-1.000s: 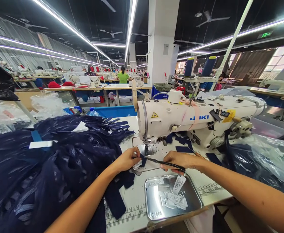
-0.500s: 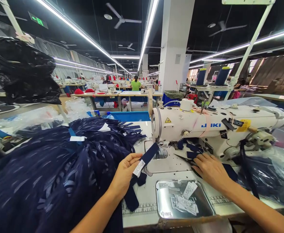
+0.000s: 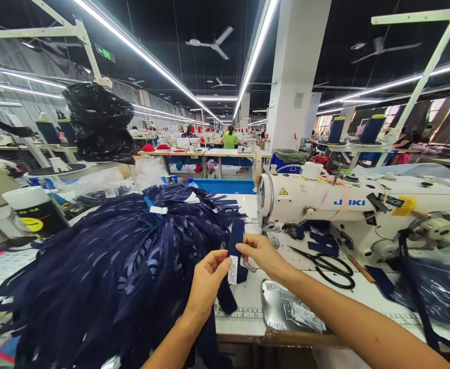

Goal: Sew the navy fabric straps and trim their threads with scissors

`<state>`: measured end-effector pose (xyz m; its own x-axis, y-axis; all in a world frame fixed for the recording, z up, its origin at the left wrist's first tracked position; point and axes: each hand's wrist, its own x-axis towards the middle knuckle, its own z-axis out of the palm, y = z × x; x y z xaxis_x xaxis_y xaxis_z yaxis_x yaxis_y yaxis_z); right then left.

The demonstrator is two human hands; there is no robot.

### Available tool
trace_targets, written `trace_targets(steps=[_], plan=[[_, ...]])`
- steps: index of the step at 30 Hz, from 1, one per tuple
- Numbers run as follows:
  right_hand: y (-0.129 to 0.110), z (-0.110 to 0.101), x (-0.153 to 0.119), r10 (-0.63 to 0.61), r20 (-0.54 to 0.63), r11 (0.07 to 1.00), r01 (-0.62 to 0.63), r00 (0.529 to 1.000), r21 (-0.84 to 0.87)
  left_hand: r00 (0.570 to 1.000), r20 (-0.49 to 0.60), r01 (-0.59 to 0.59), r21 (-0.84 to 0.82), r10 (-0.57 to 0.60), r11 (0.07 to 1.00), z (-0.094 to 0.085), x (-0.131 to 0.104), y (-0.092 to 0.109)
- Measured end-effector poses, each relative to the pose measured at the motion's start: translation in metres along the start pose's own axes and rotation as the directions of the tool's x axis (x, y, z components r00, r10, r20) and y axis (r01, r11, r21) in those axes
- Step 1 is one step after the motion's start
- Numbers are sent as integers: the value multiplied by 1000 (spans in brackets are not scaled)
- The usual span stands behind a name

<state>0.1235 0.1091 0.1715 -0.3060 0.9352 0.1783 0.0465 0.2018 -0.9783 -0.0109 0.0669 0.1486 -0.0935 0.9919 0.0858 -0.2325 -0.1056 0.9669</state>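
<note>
A navy fabric strip [image 3: 236, 236] with a white printed label [image 3: 233, 270] at its lower end is held upright between both hands. My left hand [image 3: 209, 274] pinches the strip beside the label. From the right, my right hand [image 3: 261, 251] pinches the strip's edge just above the label. Black scissors [image 3: 330, 266] lie on the machine bed, right of my right hand. A metal tray [image 3: 269, 312] holding several white labels is partly hidden behind my right forearm. The white sewing machine [image 3: 317, 197] stands behind the hands.
A large heap of navy strips [image 3: 105, 266] covers the left side. Navy scraps [image 3: 323, 243] and a wooden-handled tool [image 3: 359, 267] lie beside the scissors. A plastic bag of dark fabric [image 3: 428, 277] is at the right, a spray can [image 3: 36, 210] far left.
My right hand has let go of the scissors and moved left onto the strip. The strip is now more upright. The view has turned left, bringing the spray can into sight.
</note>
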Motion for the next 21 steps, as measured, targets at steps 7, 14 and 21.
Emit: trace_targets(steps=[7, 14, 21], plan=[[1, 7, 1, 44, 47, 998, -42, 998, -48, 998, 50, -29, 141, 23, 990, -9, 0, -12], [0, 7, 0, 85, 44, 994, -82, 995, -68, 999, 49, -24, 136, 18, 990, -8, 0, -15], [6, 4, 0, 74, 49, 996, -71, 996, -59, 999, 53, -1, 134, -6, 991, -5, -1, -13]])
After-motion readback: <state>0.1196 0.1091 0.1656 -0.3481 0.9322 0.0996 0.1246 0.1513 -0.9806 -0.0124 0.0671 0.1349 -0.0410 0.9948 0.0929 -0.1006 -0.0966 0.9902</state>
